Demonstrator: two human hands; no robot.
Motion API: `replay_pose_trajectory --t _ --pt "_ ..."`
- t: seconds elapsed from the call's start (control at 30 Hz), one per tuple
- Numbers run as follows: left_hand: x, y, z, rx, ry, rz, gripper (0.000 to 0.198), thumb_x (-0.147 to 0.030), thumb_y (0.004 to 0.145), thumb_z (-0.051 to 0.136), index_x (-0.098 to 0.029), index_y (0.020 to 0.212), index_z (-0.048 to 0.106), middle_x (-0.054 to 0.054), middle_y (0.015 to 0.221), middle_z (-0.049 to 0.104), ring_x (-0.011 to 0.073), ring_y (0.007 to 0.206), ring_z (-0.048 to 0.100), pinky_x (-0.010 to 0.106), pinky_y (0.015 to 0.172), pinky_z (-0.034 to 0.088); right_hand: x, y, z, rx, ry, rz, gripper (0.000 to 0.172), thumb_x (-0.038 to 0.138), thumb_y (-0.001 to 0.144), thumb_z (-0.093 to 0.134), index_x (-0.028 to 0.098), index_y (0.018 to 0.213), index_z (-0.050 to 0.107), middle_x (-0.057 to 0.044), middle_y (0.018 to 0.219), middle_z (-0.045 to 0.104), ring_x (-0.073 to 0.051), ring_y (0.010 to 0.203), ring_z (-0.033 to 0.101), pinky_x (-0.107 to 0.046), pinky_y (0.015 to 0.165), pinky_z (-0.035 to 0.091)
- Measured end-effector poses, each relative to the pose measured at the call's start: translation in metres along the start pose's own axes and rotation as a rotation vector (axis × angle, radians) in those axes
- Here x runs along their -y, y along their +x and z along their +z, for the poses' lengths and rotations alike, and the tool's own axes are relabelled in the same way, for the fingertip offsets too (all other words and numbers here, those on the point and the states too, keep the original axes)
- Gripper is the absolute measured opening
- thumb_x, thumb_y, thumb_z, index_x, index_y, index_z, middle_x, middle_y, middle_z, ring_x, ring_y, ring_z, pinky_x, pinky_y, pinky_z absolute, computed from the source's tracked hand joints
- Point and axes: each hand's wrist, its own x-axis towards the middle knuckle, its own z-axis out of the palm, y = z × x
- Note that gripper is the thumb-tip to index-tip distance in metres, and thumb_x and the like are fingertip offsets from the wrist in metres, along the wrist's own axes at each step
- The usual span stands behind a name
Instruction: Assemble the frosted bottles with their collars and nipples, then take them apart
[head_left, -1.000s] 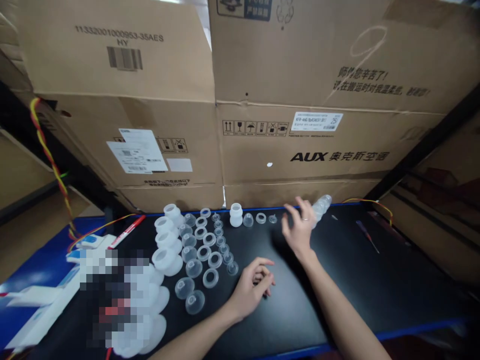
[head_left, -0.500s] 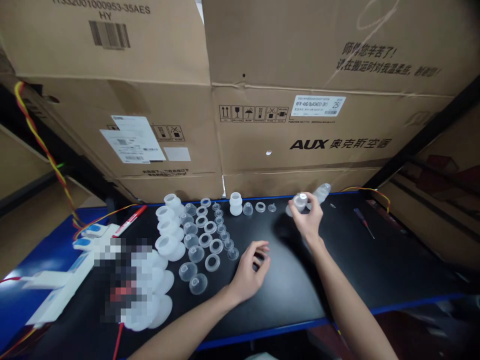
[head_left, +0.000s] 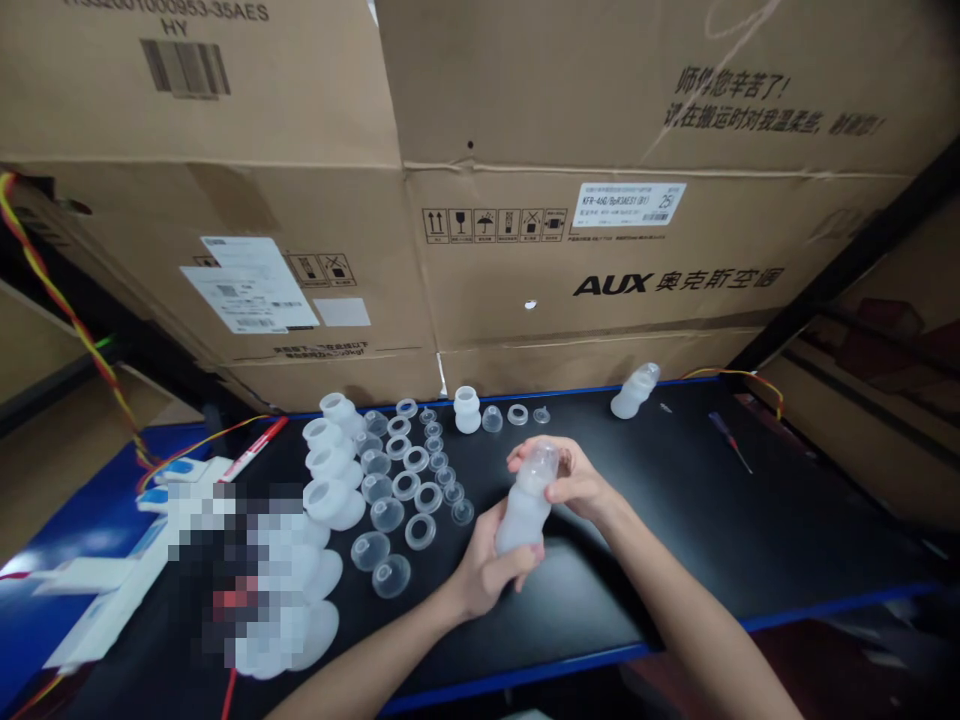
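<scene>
1. Bottle (head_left: 520, 520) located between my two hands, clear of the black tabletop (head_left: 795, 520), tilted, its clear cap (head_left: 543, 462) uppermost and leaning away to the right.
2. Grip state: my left hand (head_left: 480, 575) is wrapped around the lower body; my right hand (head_left: 577, 482) is closed about the capped end, thumb on the near side, fingers partly hidden behind.
3. Reason for hold, as judged: the low grasp carries the body while the upper one steadies the cap.
4. Left of my grip, white bodies (head_left: 326, 500), clear domes (head_left: 386, 515), rings (head_left: 420, 531) and small clear pieces (head_left: 462, 512) lie sorted by kind, presumably for easy picking. Beyond and right, a second capped bottle (head_left: 634, 392) stands well apart, presumably to separate it from loose parts.
5. Pose: my forearms converge from both near sides; left palm faces inward, right wrist angles leftward.
</scene>
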Motion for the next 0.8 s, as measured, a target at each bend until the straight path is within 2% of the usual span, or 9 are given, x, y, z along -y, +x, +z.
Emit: replay_pose_trajectory --t 0.07,0.13,0.2,0.27,0.33,0.43,0.5,0.67,0.8 --pt "-0.003 -0.001 -0.001 0.076 -0.099 -0.088 0.047 -0.051 0.08 0.077 -0.015 0.106 0.063 0.002 0.075 0.065 0.0099 0.044 0.047 0.026 0.046 0.036 0.007 0.001 -0.012 -0.159 -0.065 -0.089 0.071 0.08 0.071 0.084 0.027 0.117 0.076 -0.012 0.113 0.08 -0.03 0.098 0.076 -0.044 0.087 0.061" --pt "-0.002 -0.003 -0.002 0.186 -0.028 -0.123 0.043 -0.049 0.077 0.08 -0.015 0.097 0.064 0.002 0.07 0.063 0.0102 0.047 0.046 0.025 0.047 0.034 0.023 0.001 -0.033 -0.383 -0.196 -0.203 0.072 0.09 0.089 0.052 0.032 0.126 0.073 -0.012 0.119 0.077 -0.032 0.112 0.073 -0.05 0.099 0.057" --pt "0.0 -0.007 0.001 0.27 0.124 -0.088 0.036 -0.044 0.076 0.083 -0.017 0.089 0.064 0.001 0.069 0.062 0.0117 0.054 0.048 0.025 0.052 0.035 0.037 0.001 -0.057 -0.554 -0.352 -0.263 0.077 0.087 0.098 0.03 0.032 0.139 0.067 -0.014 0.131 0.073 -0.033 0.125 0.068 -0.053 0.104 0.054" --pt "0.002 -0.009 0.005 0.303 0.252 -0.032 0.033 -0.041 0.076 0.084 -0.018 0.087 0.064 0.002 0.072 0.064 0.0137 0.061 0.052 0.026 0.057 0.038 0.041 0.003 -0.076 -0.662 -0.398 -0.267 0.076 0.084 0.099 0.033 0.032 0.145 0.062 -0.014 0.138 0.071 -0.033 0.125 0.068 -0.051 0.101 0.055" --pt "0.003 -0.01 0.009 0.302 0.311 -0.009 0.032 -0.042 0.078 0.083 -0.018 0.088 0.063 0.002 0.074 0.067 0.0144 0.063 0.054 0.027 0.059 0.041 0.029 0.006 -0.082 -0.66 -0.444 -0.209 0.069 0.08 0.094 0.055 0.029 0.139 0.066 -0.012 0.132 0.073 -0.032 0.115 0.07 -0.046 0.095 0.056" --pt "0.004 -0.009 0.011 0.268 0.34 -0.004 0.032 -0.043 0.08 0.083 -0.018 0.09 0.064 0.003 0.076 0.068 0.0156 0.064 0.057 0.028 0.061 0.044 -0.006 0.013 -0.065 -0.532 -0.632 -0.125 0.067 0.06 0.081 0.085 0.025 0.135 0.068 -0.009 0.124 0.074 -0.027 0.105 0.069 -0.044 0.097 0.055" --pt "0.004 -0.008 0.011 0.228 0.31 -0.007 0.033 -0.045 0.081 0.082 -0.018 0.092 0.064 0.003 0.077 0.069 0.0168 0.066 0.058 0.029 0.063 0.045 -0.029 0.018 -0.048 -0.461 -0.731 -0.133 0.066 0.051 0.082 0.087 0.024 0.137 0.062 -0.009 0.124 0.074 -0.027 0.109 0.069 -0.044 0.103 0.053" --pt "0.003 -0.007 0.011 0.192 0.189 -0.043 0.038 -0.046 0.082 0.082 -0.017 0.097 0.063 0.004 0.081 0.068 0.0154 0.067 0.056 0.028 0.063 0.043 -0.059 0.026 -0.026 -0.307 -1.043 -0.097 0.04 0.037 0.089 0.081 0.024 0.123 0.064 -0.012 0.134 0.073 -0.034 0.129 0.062 -0.055 0.113 0.044" --pt "0.005 -0.006 0.011 0.133 0.106 -0.039 0.04 -0.047 0.083 0.082 -0.016 0.101 0.062 0.003 0.081 0.066 0.0127 0.064 0.053 0.026 0.06 0.042 -0.051 0.029 -0.027 -0.408 -1.144 -0.137 0.042 0.047 0.088 0.083 0.024 0.12 0.068 -0.017 0.145 0.065 -0.04 0.133 0.056 -0.058 0.113 0.042"
